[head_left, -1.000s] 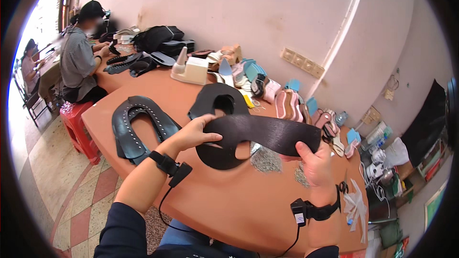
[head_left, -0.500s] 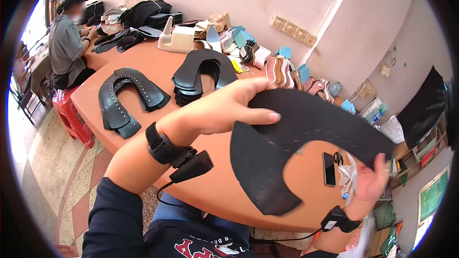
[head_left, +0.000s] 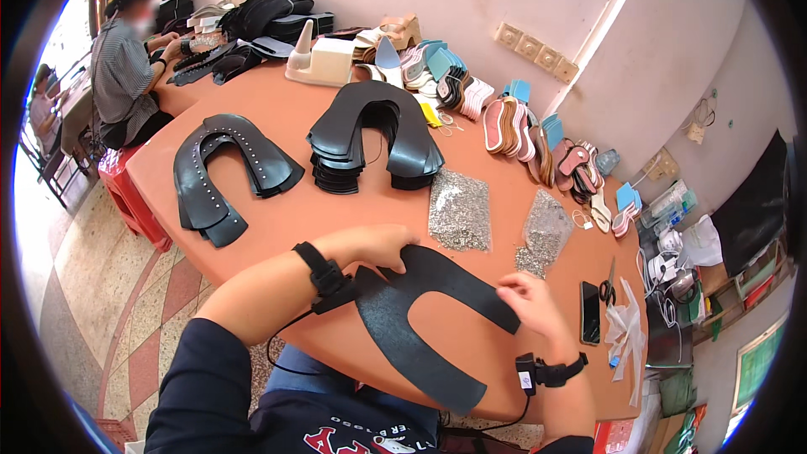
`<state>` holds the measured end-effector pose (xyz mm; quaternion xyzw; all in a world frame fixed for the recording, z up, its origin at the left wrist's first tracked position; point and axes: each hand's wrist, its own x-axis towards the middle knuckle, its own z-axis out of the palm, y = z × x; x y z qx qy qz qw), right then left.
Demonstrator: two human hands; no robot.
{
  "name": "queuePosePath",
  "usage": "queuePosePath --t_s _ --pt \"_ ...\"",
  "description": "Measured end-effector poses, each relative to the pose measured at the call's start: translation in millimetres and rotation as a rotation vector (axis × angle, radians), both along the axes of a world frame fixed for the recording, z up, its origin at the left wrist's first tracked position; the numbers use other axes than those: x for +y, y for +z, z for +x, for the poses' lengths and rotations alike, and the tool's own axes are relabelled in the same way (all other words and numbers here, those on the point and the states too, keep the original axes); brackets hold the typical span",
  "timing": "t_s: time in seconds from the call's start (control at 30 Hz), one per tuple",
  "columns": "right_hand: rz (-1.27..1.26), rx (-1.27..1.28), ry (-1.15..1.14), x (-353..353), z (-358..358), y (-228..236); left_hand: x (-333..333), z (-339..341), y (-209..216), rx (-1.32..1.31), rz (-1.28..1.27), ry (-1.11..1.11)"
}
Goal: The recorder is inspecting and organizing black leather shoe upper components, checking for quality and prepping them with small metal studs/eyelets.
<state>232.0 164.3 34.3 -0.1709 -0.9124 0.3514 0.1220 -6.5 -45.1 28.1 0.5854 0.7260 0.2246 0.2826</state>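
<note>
A black U-shaped leather-like piece (head_left: 388, 313) is held low above the near part of the table, its curved end to the upper left. My left hand (head_left: 378, 250) grips that curved end, thumb on the near face and fingers partly hidden behind it. My right hand (head_left: 538, 309) pinches the tip of the right arm of the piece, while the other arm hangs toward the table's front edge. Beyond it stands a thick stack of plain black U-shaped pieces (head_left: 338, 124). Left of that lies a small pile of similar pieces, the top one (head_left: 195, 187) lined with silvery studs.
Two clear bags of small shiny bits (head_left: 460, 212) (head_left: 546, 231) lie on the orange-brown table (head_left: 277, 235). A phone (head_left: 590, 313), black scissors (head_left: 609, 284) and crumpled plastic (head_left: 624, 328) rest at the right. Cut shoe parts (head_left: 504, 126) line the wall. Another person (head_left: 126, 67) sits far left.
The piece has come down and nearer, from high over the right side of the table. Both hands have moved with it, and the bags behind are uncovered.
</note>
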Motion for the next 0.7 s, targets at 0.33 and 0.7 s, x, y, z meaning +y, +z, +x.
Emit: queuePosePath --t_s 0.33,0.7 --pt "0.084 -0.011 0.053 -5.7 -71.4 -49.0 43.0 -4.5 -14.1 0.133 -0.009 0.138" --pt "0.044 -0.215 0.107 -6.8 -101.6 -33.3 55.4 7.1 -33.1 0.08 0.044 0.087"
